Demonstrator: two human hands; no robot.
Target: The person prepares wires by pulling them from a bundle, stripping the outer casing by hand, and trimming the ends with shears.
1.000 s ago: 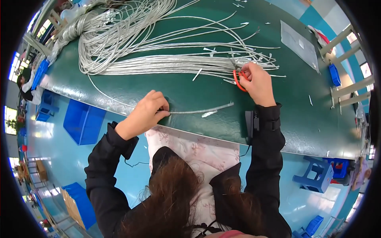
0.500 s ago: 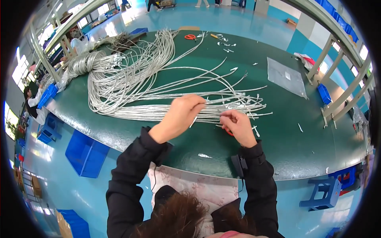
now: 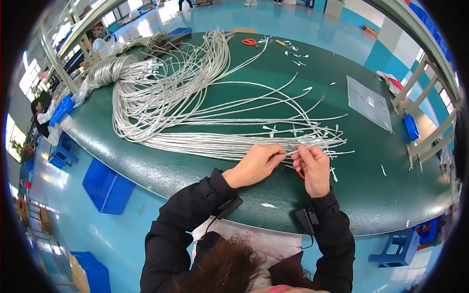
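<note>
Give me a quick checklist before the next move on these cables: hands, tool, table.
1. Left hand on the cable bundle: ok, fingers pinch a strand.
2. Right hand on the same cable ends: ok, fingertips meet the left's.
3. Red-handled tool within reach: ok, under the right hand; held or not, cannot tell.
4. Cables tangle-free: not ok, loops cross farther back.
5. Table near hands: not ok, white scraps lie about.

The near edge of the green desk [image 3: 205,185] is bare on the left and right of the hands, so there is room to pass. Just past the hands, a big spread of grey cables [image 3: 195,112] blocks the middle and far left. A clear plastic sheet [image 3: 369,102] lies far right, with bare desk around it.
</note>
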